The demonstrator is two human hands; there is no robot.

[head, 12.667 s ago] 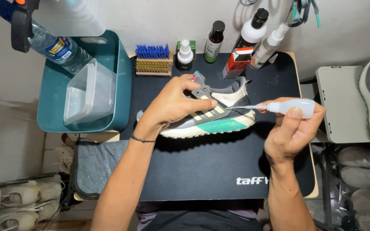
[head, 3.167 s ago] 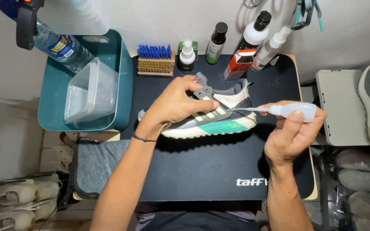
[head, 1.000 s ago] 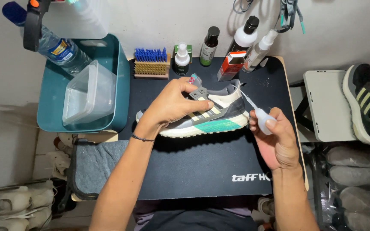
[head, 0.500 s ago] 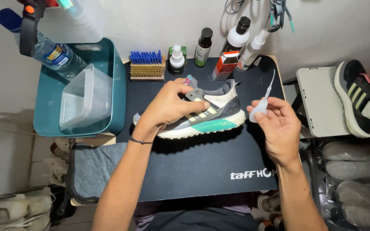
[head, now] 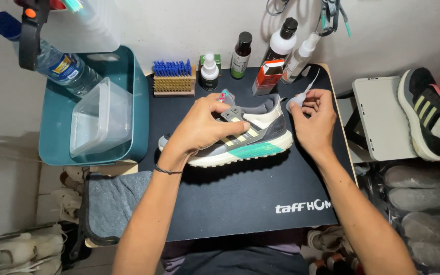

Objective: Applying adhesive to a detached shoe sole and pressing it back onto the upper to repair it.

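Right hand (head: 314,119) fingers pinch a small clear applicator bottle (head: 301,97), nozzle tilted toward upper right of frame. Left hand (head: 204,127) grips the sneaker (head: 240,140) at frame centre, long axis left-right, heel just left of the right hand.

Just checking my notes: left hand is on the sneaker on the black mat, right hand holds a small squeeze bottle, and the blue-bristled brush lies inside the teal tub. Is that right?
Not quite. The brush is not in the tub; it lies on the mat beside it, at the back edge, as the head view shows. The rest holds: left hand on the sneaker, right hand holding the squeeze bottle.
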